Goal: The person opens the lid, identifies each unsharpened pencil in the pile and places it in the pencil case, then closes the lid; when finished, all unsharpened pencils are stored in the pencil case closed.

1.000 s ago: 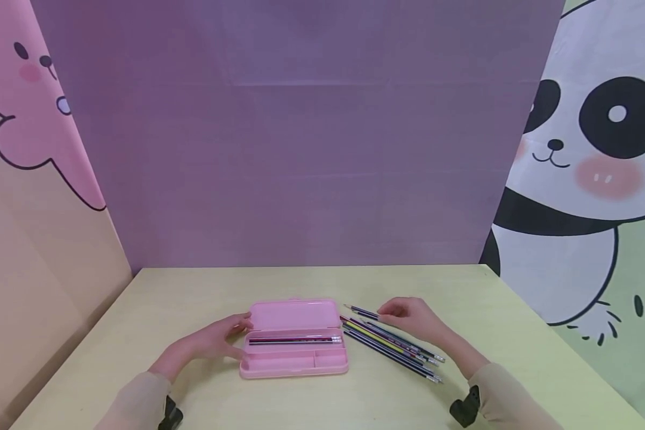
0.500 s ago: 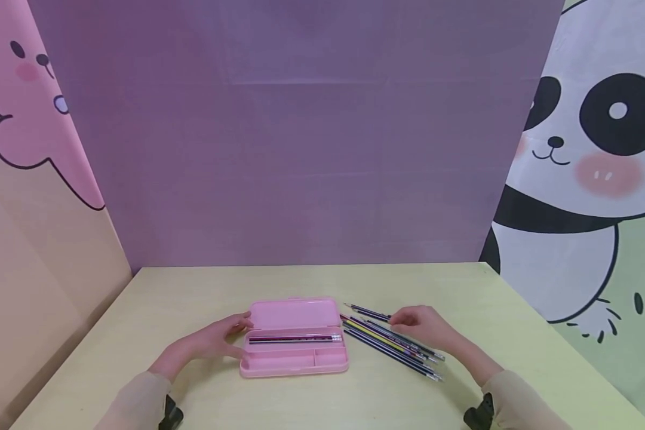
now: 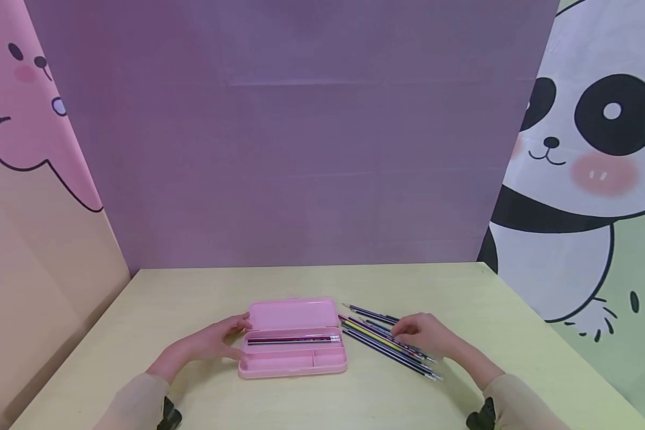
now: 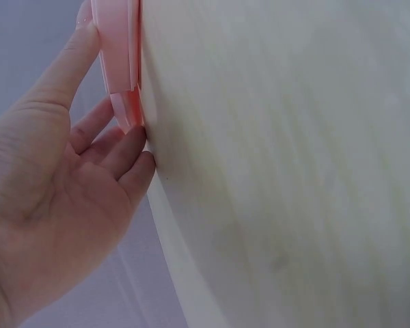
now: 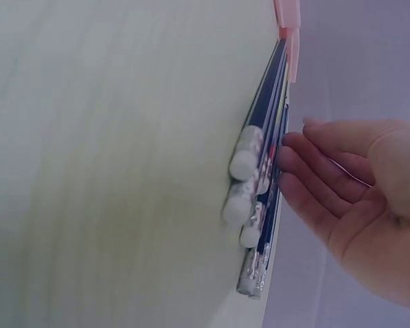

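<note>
A pink pencil case lies open on the table, dark and red pencils in its long compartment. My left hand holds its left side; in the left wrist view the thumb and fingers of that hand touch the pink edge. Right of the case, several pencils, dark with one yellow, slant with eraser ends toward me. My right hand is over their upper part, fingertips at the pencils. In the right wrist view that hand has its fingers loosely bent beside the pencils, thumb apart.
Two dark pencils lie at the far side of the bunch, their right ends near my right hand. The pale table ends at a purple backdrop; printed panels with cartoon animals stand at both sides.
My right hand has moved right and toward me, from the far dark pencils onto the bunch. My left hand and the case have stayed in place.
</note>
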Tool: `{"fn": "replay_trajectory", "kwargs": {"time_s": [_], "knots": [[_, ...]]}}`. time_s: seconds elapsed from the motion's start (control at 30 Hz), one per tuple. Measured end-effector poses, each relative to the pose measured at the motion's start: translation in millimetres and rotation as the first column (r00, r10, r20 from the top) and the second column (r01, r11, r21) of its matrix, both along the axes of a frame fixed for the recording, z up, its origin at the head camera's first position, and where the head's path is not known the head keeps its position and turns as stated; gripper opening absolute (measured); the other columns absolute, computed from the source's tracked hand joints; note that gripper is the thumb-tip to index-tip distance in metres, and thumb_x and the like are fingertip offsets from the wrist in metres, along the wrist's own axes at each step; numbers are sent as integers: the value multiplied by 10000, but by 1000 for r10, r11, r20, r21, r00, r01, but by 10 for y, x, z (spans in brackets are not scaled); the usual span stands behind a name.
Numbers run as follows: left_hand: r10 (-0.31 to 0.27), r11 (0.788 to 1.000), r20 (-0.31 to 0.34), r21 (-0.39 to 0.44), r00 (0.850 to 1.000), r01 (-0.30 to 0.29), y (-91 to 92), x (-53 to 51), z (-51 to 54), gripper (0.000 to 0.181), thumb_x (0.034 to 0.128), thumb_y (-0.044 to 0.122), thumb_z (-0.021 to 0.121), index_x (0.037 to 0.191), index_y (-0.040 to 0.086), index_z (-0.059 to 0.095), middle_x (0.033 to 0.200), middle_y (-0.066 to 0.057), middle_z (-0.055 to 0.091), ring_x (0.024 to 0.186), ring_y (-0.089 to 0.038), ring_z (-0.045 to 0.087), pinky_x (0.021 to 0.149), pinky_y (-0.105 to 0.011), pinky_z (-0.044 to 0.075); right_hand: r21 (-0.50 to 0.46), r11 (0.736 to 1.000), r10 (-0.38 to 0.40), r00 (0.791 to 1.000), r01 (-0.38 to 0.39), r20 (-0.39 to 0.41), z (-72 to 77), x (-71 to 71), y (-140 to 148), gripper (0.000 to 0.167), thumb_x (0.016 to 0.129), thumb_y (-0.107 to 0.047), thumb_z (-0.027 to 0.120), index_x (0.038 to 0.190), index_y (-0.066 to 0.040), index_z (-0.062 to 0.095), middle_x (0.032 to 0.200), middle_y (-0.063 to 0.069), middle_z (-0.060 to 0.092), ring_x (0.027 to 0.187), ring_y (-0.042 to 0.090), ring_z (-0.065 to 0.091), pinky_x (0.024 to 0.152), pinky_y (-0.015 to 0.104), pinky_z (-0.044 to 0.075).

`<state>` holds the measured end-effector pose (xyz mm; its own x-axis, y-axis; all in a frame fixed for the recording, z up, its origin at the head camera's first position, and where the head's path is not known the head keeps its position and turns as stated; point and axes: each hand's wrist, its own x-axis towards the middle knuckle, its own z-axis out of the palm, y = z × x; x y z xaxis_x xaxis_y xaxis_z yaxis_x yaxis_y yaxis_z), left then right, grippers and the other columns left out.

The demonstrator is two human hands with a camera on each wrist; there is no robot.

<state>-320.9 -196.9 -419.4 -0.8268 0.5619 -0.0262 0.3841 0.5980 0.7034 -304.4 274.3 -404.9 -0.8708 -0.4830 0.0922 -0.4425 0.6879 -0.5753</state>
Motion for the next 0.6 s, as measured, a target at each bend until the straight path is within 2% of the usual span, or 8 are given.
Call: {"fn": "replay_trajectory", "kwargs": {"time_s": [0.27, 0.6], "knots": [[-2, 1000, -3, 0, 1000, 2, -2, -3, 0, 673, 760, 323, 770, 1293, 24, 488, 1511, -261, 233, 1359, -445, 286, 1127, -556, 221, 28, 1000, -5, 1000, 5, -5, -8, -10, 12, 128, 877, -74, 630, 988, -28, 673, 907, 28, 681, 761, 81, 585, 679, 165, 521], [-7, 1000, 0, 6, 1000, 7, 0, 10, 8, 666, 756, 320, 773, 1285, 29, 491, 1510, -268, 225, 1359, -448, 282, 1129, -552, 220, 36, 999, -27, 999, 28, -31, -39, -26, 17, 163, 858, -141, 671, 985, -39, 677, 893, 11, 678, 751, 81, 584, 660, 172, 523]]}}
